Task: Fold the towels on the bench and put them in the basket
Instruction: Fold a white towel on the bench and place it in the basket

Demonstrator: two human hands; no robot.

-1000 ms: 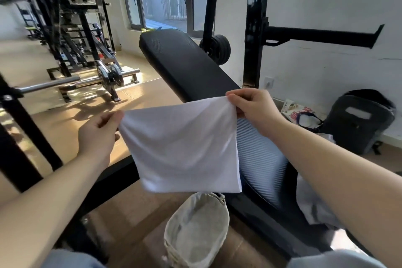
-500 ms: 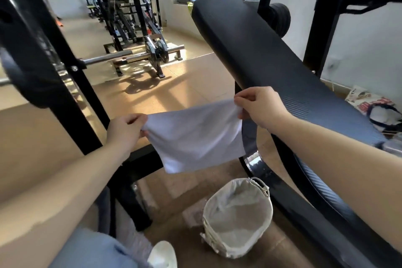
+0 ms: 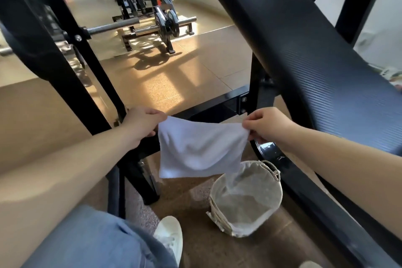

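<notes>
Low in the frame, a knee in blue jeans [image 3: 93, 243] and a white shoe [image 3: 170, 237] sit beside a cloth basket [image 3: 245, 220] on the floor. Just above it, a folded white towel [image 3: 199, 151] hangs stretched between the left hand [image 3: 141, 125] and right hand [image 3: 268, 124], each pinched shut on a top corner. Beyond, at upper right, slopes the black bench [image 3: 304, 45].

This is a gym. A padded black bench [image 3: 304, 54] stands on a steel frame, and a loaded barbell [image 3: 152, 26] rests on the rubber floor [image 3: 174, 85].
</notes>
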